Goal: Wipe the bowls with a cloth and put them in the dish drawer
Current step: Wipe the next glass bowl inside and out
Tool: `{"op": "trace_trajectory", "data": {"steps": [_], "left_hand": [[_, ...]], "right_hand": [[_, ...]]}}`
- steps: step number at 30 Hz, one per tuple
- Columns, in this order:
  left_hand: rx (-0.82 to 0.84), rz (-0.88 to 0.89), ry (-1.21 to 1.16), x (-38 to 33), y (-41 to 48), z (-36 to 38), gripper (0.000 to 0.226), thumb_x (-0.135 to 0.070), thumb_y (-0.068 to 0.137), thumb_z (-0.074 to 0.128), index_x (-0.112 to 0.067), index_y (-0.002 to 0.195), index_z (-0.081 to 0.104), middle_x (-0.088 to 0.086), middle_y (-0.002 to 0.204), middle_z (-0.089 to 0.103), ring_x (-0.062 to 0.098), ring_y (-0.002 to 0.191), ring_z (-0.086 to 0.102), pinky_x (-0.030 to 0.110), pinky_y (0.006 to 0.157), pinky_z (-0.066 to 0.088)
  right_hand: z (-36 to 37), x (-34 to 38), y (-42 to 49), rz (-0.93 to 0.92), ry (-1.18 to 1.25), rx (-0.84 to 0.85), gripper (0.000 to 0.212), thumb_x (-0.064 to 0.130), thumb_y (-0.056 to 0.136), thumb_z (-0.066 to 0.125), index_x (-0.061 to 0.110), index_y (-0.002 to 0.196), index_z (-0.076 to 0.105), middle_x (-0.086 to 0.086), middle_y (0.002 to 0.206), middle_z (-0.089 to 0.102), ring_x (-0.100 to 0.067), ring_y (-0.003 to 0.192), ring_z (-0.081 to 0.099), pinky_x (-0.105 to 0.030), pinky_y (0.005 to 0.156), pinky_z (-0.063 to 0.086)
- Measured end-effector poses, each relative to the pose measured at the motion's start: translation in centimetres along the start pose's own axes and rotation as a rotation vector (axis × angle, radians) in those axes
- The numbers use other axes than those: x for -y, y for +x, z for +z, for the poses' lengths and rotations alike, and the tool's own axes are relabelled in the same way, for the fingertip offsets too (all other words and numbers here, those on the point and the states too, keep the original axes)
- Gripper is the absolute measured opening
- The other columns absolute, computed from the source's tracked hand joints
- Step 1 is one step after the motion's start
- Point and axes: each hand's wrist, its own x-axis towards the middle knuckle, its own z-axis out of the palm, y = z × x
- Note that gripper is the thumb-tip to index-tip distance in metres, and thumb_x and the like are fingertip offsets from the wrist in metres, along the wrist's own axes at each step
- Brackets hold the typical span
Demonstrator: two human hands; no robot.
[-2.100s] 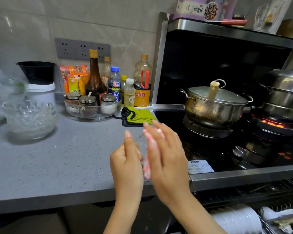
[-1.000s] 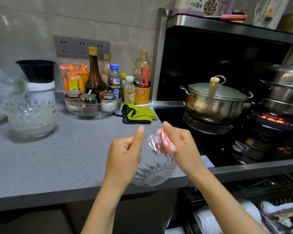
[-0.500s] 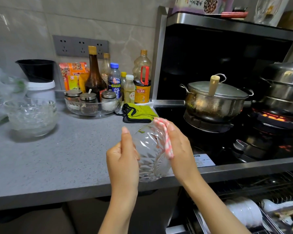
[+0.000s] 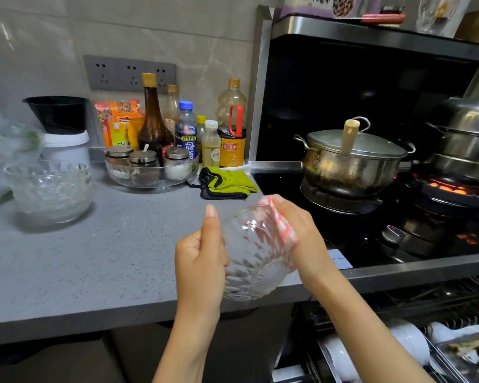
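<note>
- Bowls (image 4: 50,189): stack of cut-glass ones, far left on the counter (image 4: 94,258), not wiped yet by my guess. Heavy-ish, stiff, brittle, prob. slick if wet. Best lifted one at a time by the wall, not by the rim alone.
- Behind the stack: black tub (image 4: 57,114) on a white one. Further right, a clear tray (image 4: 150,172) of spice jars w/ sauce bottles crowded at the back.
- Green mitt (image 4: 227,182) lies at the counter's end, just beside the hob.
- Left hand (image 4: 199,261): fingers curl round the held bowl (image 4: 249,258), thumb straight up along it. Bowl is tipped on its side in the air over the counter edge.
- Right hand (image 4: 302,230): fingers wrap a pink-and-white cloth (image 4: 281,225) against the bowl's far wall and rim.
- Lidded pot (image 4: 349,161) sits on the near burner, close to the right hand.
- Steamer (image 4: 465,136) sits over a lit flame (image 4: 448,187). Keep cloth and sleeve away.
- Dish drawer (image 4: 437,302), low right, is open and partly filled w/ white dishes. Glass needs setting down softly there.
</note>
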Motion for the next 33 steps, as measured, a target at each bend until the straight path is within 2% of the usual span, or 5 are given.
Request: {"op": "trace_trajectory", "data": {"steps": [9, 15, 22, 29, 33], "left_hand": [[0.122, -0.064, -0.04, 0.3, 0.9, -0.7, 0.085, -0.062, 0.087, 0.048, 0.021, 0.068, 0.047, 0.046, 0.072, 0.047, 0.031, 0.068, 0.052, 0.037, 0.07, 0.048], [0.295, 0.067, 0.196, -1.2, 1.9, -0.7, 0.049, -0.046, 0.091, 0.036, -0.016, 0.078, 0.072, 0.012, 0.064, 0.067, 0.01, 0.059, 0.065, 0.01, 0.06, 0.046], [0.333, 0.155, 0.378, -1.3, 1.6, -0.1, 0.061, -0.048, 0.087, 0.048, -0.015, 0.036, 0.041, -0.007, 0.032, 0.034, 0.007, 0.034, 0.032, 0.014, 0.044, 0.032], [0.0, 0.002, 0.158, 1.1, 0.6, 0.4, 0.062, -0.041, 0.094, 0.048, -0.02, 0.036, 0.035, -0.003, 0.037, 0.03, 0.01, 0.036, 0.029, 0.017, 0.041, 0.028], [-0.025, -0.034, 0.111, 1.3, -0.2, 1.4, 0.062, -0.05, 0.091, 0.044, -0.017, 0.038, 0.041, 0.009, 0.041, 0.038, 0.021, 0.041, 0.04, 0.028, 0.046, 0.035]], "right_hand": [[-0.7, 0.5, -0.5, 0.247, 0.07, -0.217, 0.048, 0.037, 0.093, 0.054, -0.011, 0.095, 0.061, -0.034, 0.09, 0.062, -0.049, 0.08, 0.06, -0.062, 0.082, 0.046], [-1.5, 1.7, 0.1, 0.093, -0.098, -0.009, 0.059, 0.023, 0.1, 0.045, 0.005, 0.045, 0.033, -0.003, 0.039, 0.03, -0.011, 0.032, 0.028, -0.015, 0.041, 0.027], [-0.5, 0.7, -0.2, -0.037, -0.049, 0.056, 0.064, 0.012, 0.101, 0.04, 0.016, 0.038, 0.033, 0.01, 0.032, 0.031, 0.0, 0.03, 0.029, -0.008, 0.042, 0.028], [1.7, -3.1, -2.4, -0.438, -0.515, -0.141, 0.042, 0.037, 0.099, 0.032, 0.023, 0.126, 0.06, 0.013, 0.132, 0.057, -0.004, 0.129, 0.046, -0.032, 0.107, 0.037], [1.9, -2.6, -2.3, -0.571, -0.665, -0.207, 0.039, 0.034, 0.097, 0.037, 0.024, 0.127, 0.06, 0.009, 0.133, 0.056, -0.01, 0.132, 0.044, -0.044, 0.104, 0.041]]}}
